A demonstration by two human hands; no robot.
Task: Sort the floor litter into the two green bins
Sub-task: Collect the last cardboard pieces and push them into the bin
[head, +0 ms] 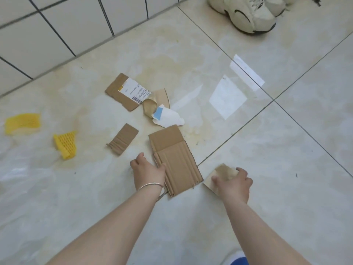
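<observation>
Cardboard strip (pixel 176 159) lies flat on floor tile (pixel 248 217), left hand (pixel 148 172) at its left edge, fingers curled under that edge, thumb apart. Likely light, stiff, flat to tile: needs edge lift, then pinch along long side. Right hand (pixel 234 186) grips small tan card piece (pixel 211 181), just right of strip. Beyond left hand: smaller cardboard (pixel 123 139), labelled cardboard (pixel 124 92), torn paper (pixel 169 117), yellow mesh scraps (pixel 65 144) far left. Green bins not in view; contents unknown.

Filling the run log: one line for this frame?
left hand: grips large cardboard | right hand: grips small cardboard | bins: unseen
</observation>
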